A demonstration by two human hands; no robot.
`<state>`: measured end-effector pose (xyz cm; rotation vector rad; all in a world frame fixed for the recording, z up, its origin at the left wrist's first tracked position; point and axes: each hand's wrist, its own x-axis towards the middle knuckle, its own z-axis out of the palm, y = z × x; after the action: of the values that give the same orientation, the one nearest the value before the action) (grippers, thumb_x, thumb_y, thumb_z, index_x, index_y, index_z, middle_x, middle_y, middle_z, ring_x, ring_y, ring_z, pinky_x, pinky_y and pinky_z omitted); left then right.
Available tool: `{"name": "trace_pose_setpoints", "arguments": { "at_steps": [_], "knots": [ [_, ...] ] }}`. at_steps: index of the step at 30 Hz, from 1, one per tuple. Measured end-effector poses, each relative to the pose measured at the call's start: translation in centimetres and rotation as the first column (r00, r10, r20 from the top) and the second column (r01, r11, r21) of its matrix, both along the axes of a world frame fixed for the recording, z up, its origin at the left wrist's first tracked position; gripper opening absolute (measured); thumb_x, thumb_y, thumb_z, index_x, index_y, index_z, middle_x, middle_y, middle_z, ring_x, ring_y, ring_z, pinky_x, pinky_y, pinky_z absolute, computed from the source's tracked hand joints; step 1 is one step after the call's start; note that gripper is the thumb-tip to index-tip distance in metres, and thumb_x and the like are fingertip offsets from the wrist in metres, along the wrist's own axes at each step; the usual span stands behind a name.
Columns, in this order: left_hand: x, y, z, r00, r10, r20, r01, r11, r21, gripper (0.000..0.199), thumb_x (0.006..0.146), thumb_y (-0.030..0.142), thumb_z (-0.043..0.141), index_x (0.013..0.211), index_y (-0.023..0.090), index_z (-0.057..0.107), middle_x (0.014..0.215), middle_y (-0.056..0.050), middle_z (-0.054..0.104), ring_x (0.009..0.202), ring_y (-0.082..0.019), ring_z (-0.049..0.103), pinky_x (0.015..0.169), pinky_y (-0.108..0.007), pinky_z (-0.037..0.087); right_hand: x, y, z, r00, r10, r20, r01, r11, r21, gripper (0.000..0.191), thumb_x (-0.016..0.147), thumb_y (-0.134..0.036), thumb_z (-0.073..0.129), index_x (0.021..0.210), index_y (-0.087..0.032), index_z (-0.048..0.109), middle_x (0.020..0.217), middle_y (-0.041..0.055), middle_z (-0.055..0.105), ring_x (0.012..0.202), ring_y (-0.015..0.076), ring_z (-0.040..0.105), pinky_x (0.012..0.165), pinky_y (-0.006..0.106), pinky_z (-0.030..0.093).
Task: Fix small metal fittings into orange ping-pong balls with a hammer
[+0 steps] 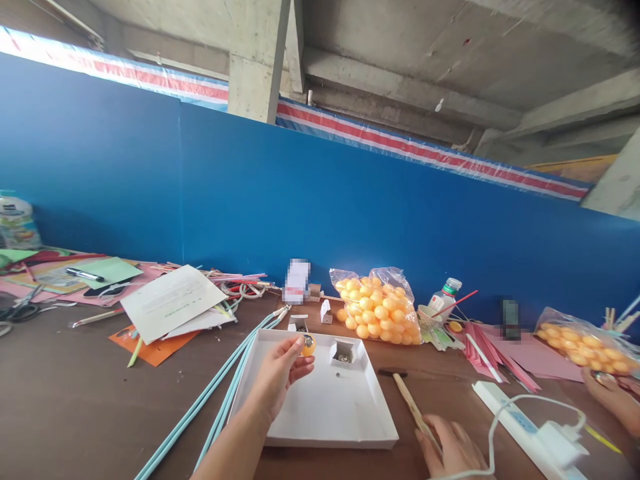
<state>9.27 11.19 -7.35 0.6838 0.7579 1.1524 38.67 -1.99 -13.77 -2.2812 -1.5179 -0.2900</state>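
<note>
My left hand (pixel 287 367) holds a yellow-orange ball (pixel 309 345) with a shiny metal piece on it, above a shallow white tray (pixel 365 417). Inside the tray stand a small open box (pixel 343 353) of metal bits and one loose metal piece (pixel 338 375). To the right of the tray, my right hand (pixel 450 448) is closed round the wooden handle of a hammer (pixel 410 400), whose dark head lies on the table.
Behind the tray sits a bag of orange balls (pixel 377 310). Blue cords (pixel 215 387) run along its left. A power strip (pixel 520 427) with a cable lies at the right, near another person's hand (pixel 610 393). Papers (pixel 173 303) cover the left back.
</note>
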Motion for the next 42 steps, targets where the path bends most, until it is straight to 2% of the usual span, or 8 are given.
{"name": "trace_pose_setpoints", "arguments": {
  "at_steps": [3,7,14,20,24,28,33,42],
  "knots": [
    [0.1,0.1,-0.1,1.000,-0.007,-0.020,0.007,1.000,-0.001,0.032,0.075,0.032,0.070,0.098,0.012,0.063,0.085,-0.008,0.065,0.069,-0.014,0.065,0.066,-0.025,0.057,-4.2,1.6,3.3,0.980,0.148,-0.131,-0.142,0.989,0.050,0.026,0.087,-0.036,0.038,0.101,-0.028,0.059,0.106,0.0041,0.063,0.094,0.0212,0.063,0.074,0.031,0.048],
    [0.1,0.2,-0.1,0.999,0.000,-0.043,-0.001,1.000,-0.009,0.032,0.075,0.031,0.069,0.100,0.012,0.062,0.086,-0.007,0.065,0.069,-0.013,0.066,0.066,-0.024,0.057,-9.2,5.6,5.8,0.920,0.356,-0.162,-0.374,0.922,-0.097,0.021,0.087,-0.028,0.041,0.092,-0.030,0.061,0.098,-0.0014,0.066,0.082,0.0162,0.064,0.066,0.025,0.043],
    [0.1,0.1,-0.1,1.000,0.002,-0.029,-0.003,1.000,-0.004,0.033,0.073,0.034,0.070,0.097,0.013,0.064,0.087,-0.007,0.065,0.069,-0.013,0.065,0.065,-0.025,0.057,-10.2,11.7,4.0,0.885,0.466,-0.003,-0.454,0.860,-0.235,0.024,0.077,-0.011,0.046,0.088,-0.025,0.063,0.087,0.0035,0.066,0.073,0.0194,0.064,0.057,0.027,0.031],
    [0.0,0.0,0.0,1.000,-0.011,-0.016,0.011,1.000,-0.019,0.033,0.074,0.035,0.069,0.098,0.013,0.064,0.087,-0.008,0.065,0.068,-0.012,0.063,0.066,-0.025,0.056,-10.2,11.8,3.3,0.879,0.477,0.016,-0.462,0.859,-0.221,0.023,0.083,-0.012,0.037,0.080,-0.021,0.058,0.078,0.0048,0.062,0.067,0.0195,0.060,0.054,0.028,0.027],
    [-0.1,-0.2,0.2,0.999,-0.037,0.036,0.038,0.999,-0.010,0.033,0.075,0.036,0.068,0.097,0.012,0.063,0.086,-0.008,0.065,0.070,-0.013,0.064,0.067,-0.025,0.056,-11.1,11.2,3.9,0.858,0.489,-0.157,-0.504,0.860,-0.073,0.020,0.087,-0.020,0.037,0.081,-0.024,0.056,0.083,0.0025,0.063,0.071,0.0189,0.060,0.059,0.029,0.035],
    [0.1,0.1,0.0,0.993,-0.051,0.108,0.054,0.998,-0.021,0.030,0.076,0.033,0.068,0.096,0.011,0.062,0.084,-0.009,0.066,0.069,-0.013,0.064,0.069,-0.025,0.055,-13.3,10.3,5.5,0.711,0.521,-0.473,-0.515,0.843,0.155,0.014,0.086,-0.033,0.047,0.082,-0.025,0.057,0.079,0.0019,0.065,0.068,0.0177,0.060,0.062,0.028,0.043],
    [0.3,0.2,-0.2,0.990,-0.043,0.131,0.045,0.999,-0.011,0.027,0.076,0.028,0.069,0.094,0.010,0.062,0.081,-0.009,0.067,0.064,-0.011,0.063,0.066,-0.023,0.054,-16.2,9.4,7.1,0.376,0.593,-0.711,-0.401,0.797,0.453,0.023,0.080,-0.046,0.056,0.081,-0.023,0.059,0.055,-0.0017,0.058,0.049,0.0133,0.053,0.047,0.023,0.042],
    [0.0,0.0,0.3,0.990,-0.079,0.121,0.079,0.997,0.004,0.023,0.079,0.027,0.066,0.094,0.010,0.062,0.083,-0.009,0.066,0.067,-0.012,0.063,0.072,-0.025,0.053,-16.6,10.4,5.5,0.192,0.585,-0.788,-0.250,0.806,0.537,0.025,0.077,-0.044,0.062,0.079,-0.020,0.059,0.064,-0.0008,0.059,0.046,0.0077,0.044,0.042,0.020,0.035]
  ]
}}
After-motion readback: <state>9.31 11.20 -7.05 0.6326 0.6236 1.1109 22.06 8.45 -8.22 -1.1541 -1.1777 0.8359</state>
